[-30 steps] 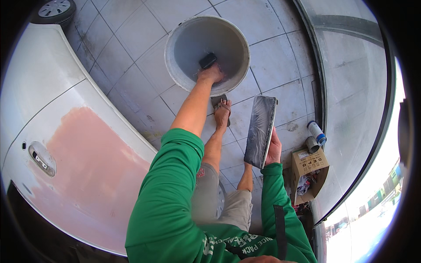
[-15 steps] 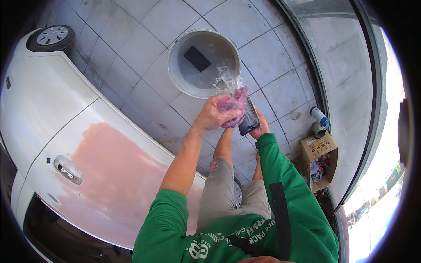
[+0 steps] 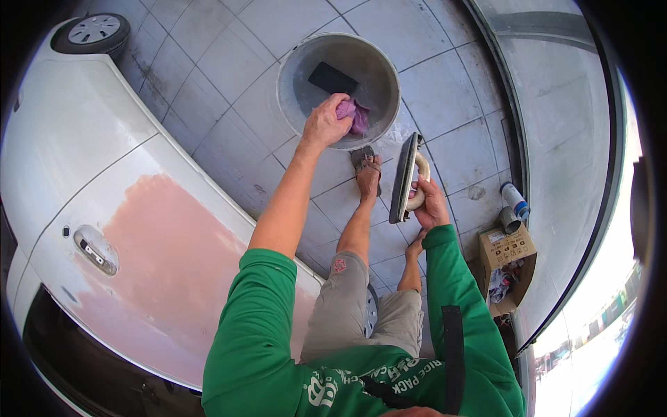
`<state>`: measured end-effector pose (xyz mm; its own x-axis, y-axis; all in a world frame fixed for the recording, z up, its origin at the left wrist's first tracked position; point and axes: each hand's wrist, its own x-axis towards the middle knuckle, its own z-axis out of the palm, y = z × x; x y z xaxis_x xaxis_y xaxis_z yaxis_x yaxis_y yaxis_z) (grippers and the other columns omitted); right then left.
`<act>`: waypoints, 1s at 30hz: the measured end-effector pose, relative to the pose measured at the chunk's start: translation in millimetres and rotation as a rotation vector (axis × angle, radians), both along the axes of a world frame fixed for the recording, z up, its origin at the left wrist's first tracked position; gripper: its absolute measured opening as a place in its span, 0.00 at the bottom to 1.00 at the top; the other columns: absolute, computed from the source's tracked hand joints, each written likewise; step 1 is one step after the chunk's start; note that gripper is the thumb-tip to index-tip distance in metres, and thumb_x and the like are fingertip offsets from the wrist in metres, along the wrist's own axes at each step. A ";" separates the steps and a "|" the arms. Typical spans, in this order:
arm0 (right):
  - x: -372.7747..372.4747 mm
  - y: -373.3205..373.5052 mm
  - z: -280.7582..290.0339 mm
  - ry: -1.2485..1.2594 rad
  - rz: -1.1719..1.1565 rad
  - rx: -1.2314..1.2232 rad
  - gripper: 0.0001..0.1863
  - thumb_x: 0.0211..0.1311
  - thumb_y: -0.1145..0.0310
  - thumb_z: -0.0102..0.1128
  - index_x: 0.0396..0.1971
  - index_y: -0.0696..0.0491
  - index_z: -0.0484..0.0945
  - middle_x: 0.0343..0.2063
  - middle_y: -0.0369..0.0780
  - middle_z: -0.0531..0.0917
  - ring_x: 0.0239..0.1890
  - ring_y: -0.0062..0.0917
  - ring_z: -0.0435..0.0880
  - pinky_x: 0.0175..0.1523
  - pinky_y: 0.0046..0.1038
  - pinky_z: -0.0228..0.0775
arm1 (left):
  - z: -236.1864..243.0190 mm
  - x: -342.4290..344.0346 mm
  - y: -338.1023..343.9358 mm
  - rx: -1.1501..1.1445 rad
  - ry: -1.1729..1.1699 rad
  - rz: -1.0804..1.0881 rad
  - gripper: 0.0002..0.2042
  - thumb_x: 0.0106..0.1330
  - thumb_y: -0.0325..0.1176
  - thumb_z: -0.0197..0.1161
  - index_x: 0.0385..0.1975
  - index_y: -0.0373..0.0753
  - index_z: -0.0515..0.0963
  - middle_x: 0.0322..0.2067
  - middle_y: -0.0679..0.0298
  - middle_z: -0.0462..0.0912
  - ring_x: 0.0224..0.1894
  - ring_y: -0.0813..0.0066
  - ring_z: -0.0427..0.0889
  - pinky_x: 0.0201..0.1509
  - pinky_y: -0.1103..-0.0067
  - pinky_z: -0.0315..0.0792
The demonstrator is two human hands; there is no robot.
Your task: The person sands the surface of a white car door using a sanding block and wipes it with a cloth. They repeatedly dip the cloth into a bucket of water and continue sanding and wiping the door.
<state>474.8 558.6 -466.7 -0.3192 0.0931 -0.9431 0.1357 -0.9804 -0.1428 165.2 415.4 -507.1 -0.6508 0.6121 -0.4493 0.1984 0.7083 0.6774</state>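
My left hand grips a wet purple cloth at the near side of a round grey bucket. Part of the cloth hangs down inside the rim. A black rectangular pad lies in the cloudy water. To the right of the bucket, my right hand is closed around the pale curved handle of a hand sanding block. Its long flat base is tilted on edge, with the dark face turned left.
A white car with a bare pinkish filler patch on its door stands on the left. At right, a cardboard box of scraps and a blue-and-white can sit by a glass panel. Grey tiles cover the floor.
My left hand has moved the cloth off the sanding block and forward into the bucket. My right hand has drawn the block away to the right and turned it, showing its handle.
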 end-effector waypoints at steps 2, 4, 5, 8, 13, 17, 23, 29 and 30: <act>24.1 8.0 1.8 -0.051 0.086 0.112 0.20 0.74 0.70 0.64 0.62 0.54 0.72 0.31 0.34 0.77 0.27 0.23 0.79 0.36 0.27 0.77 | -39.6 -3.8 12.4 -0.287 -0.086 -0.162 0.39 0.59 0.46 0.72 0.74 0.58 0.67 0.63 0.48 0.78 0.64 0.44 0.77 0.72 0.61 0.71; 44.5 12.1 1.3 -0.070 0.136 0.189 0.21 0.74 0.71 0.62 0.64 0.54 0.72 0.29 0.33 0.76 0.27 0.21 0.78 0.36 0.25 0.76 | -53.4 5.1 21.0 -0.545 0.040 -0.273 0.36 0.61 0.55 0.70 0.72 0.60 0.70 0.71 0.51 0.69 0.69 0.40 0.71 0.73 0.49 0.67; 56.6 13.6 -0.4 -0.081 0.136 0.223 0.21 0.75 0.71 0.61 0.65 0.54 0.72 0.28 0.32 0.75 0.26 0.19 0.76 0.35 0.24 0.74 | -67.7 18.9 17.4 -0.609 0.064 -0.247 0.34 0.61 0.57 0.70 0.69 0.59 0.74 0.69 0.53 0.73 0.68 0.44 0.73 0.72 0.49 0.67; 101.7 20.9 -1.7 -0.123 0.147 0.207 0.20 0.77 0.63 0.62 0.64 0.50 0.73 0.27 0.32 0.73 0.26 0.18 0.72 0.32 0.23 0.69 | -83.9 31.7 15.5 -0.654 -0.026 -0.262 0.28 0.61 0.59 0.68 0.60 0.55 0.82 0.60 0.57 0.82 0.64 0.51 0.79 0.70 0.50 0.69; 141.6 20.8 43.5 -0.103 0.220 0.187 0.23 0.78 0.51 0.59 0.64 0.47 0.73 0.26 0.31 0.71 0.24 0.18 0.70 0.31 0.24 0.66 | -2.2 53.0 -14.8 -0.264 -0.074 -0.194 0.23 0.57 0.58 0.70 0.48 0.53 0.88 0.52 0.61 0.87 0.55 0.58 0.86 0.56 0.60 0.80; 170.0 6.2 88.9 -0.006 0.319 0.236 0.24 0.78 0.50 0.59 0.64 0.48 0.74 0.25 0.31 0.72 0.24 0.17 0.71 0.29 0.23 0.66 | 167.0 116.2 -68.1 -0.032 0.124 -0.006 0.25 0.55 0.63 0.74 0.36 0.45 0.86 0.39 0.59 0.85 0.47 0.55 0.85 0.49 0.60 0.79; 198.9 -1.9 150.8 0.207 0.610 0.405 0.23 0.77 0.51 0.60 0.60 0.51 0.77 0.25 0.32 0.73 0.23 0.17 0.71 0.27 0.22 0.66 | 487.7 237.5 -226.1 -0.265 0.592 0.111 0.18 0.59 0.54 0.76 0.35 0.46 0.85 0.32 0.65 0.80 0.41 0.63 0.83 0.46 0.67 0.78; 254.5 13.9 231.3 0.383 0.702 0.536 0.23 0.78 0.51 0.60 0.61 0.51 0.80 0.25 0.29 0.73 0.24 0.14 0.70 0.29 0.21 0.65 | 616.4 289.9 -379.8 -0.712 1.044 0.261 0.10 0.65 0.42 0.69 0.42 0.49 0.86 0.40 0.62 0.85 0.46 0.58 0.87 0.47 0.64 0.82; 268.9 14.8 240.3 0.363 0.712 0.537 0.23 0.78 0.50 0.60 0.61 0.50 0.80 0.25 0.28 0.73 0.25 0.13 0.70 0.29 0.21 0.65 | 617.9 303.5 -401.5 -0.827 0.951 0.238 0.10 0.65 0.41 0.68 0.42 0.49 0.87 0.40 0.62 0.85 0.46 0.58 0.87 0.48 0.65 0.82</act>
